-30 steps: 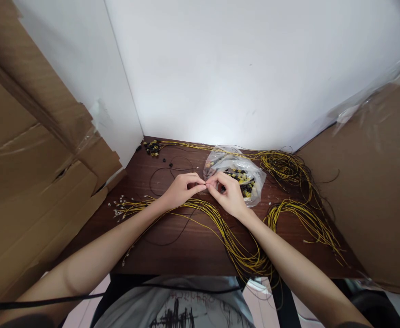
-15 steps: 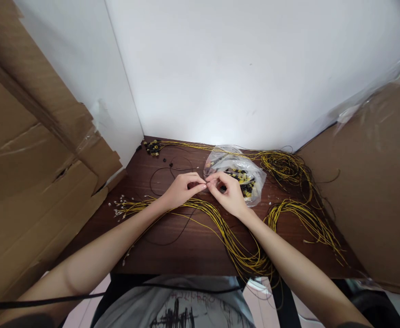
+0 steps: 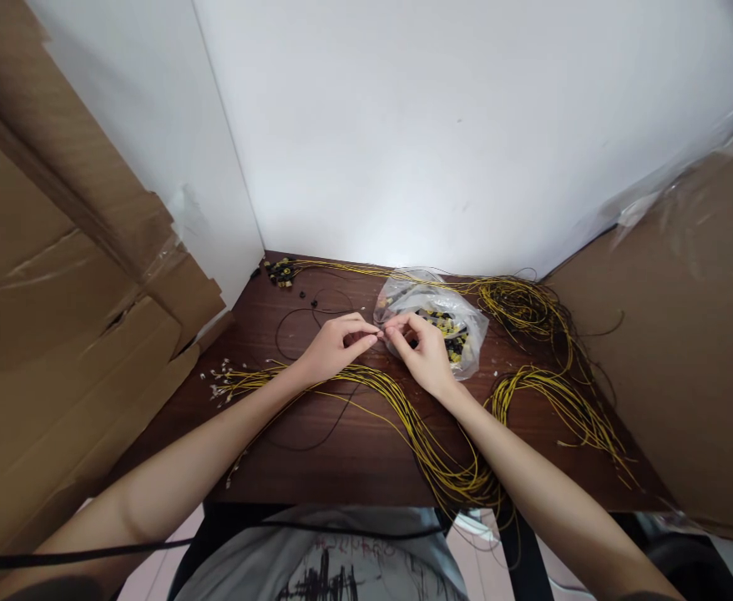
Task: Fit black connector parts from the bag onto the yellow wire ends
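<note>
My left hand [image 3: 340, 344] and my right hand [image 3: 422, 349] meet fingertip to fingertip above the table. Each is closed in a pinch on something too small to make out. Just behind my right hand lies a clear plastic bag [image 3: 477, 327] holding small black and yellow connectors [image 3: 455, 344], partly covered by that hand. A thin black wire [image 3: 277, 331] curls on the table behind my left hand; its end is hidden. Beneath my forearms runs a bundle of yellow and black wires [image 3: 397, 399], with small white tips [image 3: 221, 386] at its left end.
On the brown table [image 3: 341, 480], a tangled coil of yellow and black wires [image 3: 517, 305] lies at the back right. Wires with black and yellow connectors [image 3: 280, 271] reach the back left corner. Cardboard [image 3: 59, 334] stands on the left, more cardboard [image 3: 685, 334] on the right, a white wall [image 3: 435, 150] behind.
The fingers of my right hand have shifted slightly, with the thumb a little higher. My left hand keeps its pinch in nearly the same place.
</note>
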Demonstrator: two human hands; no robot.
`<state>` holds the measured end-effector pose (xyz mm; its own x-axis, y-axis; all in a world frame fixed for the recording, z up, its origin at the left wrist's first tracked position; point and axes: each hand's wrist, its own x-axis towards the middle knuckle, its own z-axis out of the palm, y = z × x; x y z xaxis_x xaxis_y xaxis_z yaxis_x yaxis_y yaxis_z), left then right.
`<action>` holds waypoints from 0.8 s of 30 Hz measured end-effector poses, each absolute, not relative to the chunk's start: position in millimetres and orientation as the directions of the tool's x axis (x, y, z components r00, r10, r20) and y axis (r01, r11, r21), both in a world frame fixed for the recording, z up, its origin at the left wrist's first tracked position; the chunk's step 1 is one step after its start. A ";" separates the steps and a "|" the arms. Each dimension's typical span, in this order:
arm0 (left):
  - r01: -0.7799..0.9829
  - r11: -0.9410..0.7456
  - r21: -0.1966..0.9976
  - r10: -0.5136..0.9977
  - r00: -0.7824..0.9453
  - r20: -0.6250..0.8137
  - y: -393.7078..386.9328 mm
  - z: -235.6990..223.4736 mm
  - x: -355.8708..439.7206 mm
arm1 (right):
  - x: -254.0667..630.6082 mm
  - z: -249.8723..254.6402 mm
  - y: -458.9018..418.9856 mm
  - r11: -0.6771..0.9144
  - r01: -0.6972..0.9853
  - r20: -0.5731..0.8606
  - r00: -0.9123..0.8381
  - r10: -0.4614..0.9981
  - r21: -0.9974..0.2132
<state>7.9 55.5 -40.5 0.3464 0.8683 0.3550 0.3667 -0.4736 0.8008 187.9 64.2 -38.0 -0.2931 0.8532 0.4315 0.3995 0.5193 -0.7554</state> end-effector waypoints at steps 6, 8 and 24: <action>0.322 -0.360 0.876 0.919 0.282 0.275 55.7 -45.8 8.6 | 188.0 -38.7 64.3 0.529 0.409 0.438 -0.300 0.848 -0.744; 0.325 -0.368 0.871 0.916 0.289 0.278 55.8 -46.3 8.4 | 187.9 -38.5 64.2 0.548 0.400 0.447 -0.322 0.834 -0.734; 0.371 -0.431 0.823 0.893 0.306 0.330 55.9 -42.2 7.7 | 188.5 -39.3 63.6 0.532 0.467 0.463 -0.264 0.846 -0.706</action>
<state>7.7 55.9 -42.2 0.3056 0.8933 0.3295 0.3713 -0.4305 0.8227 188.5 63.6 -39.3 -0.2637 0.8461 0.4632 0.4666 0.5322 -0.7064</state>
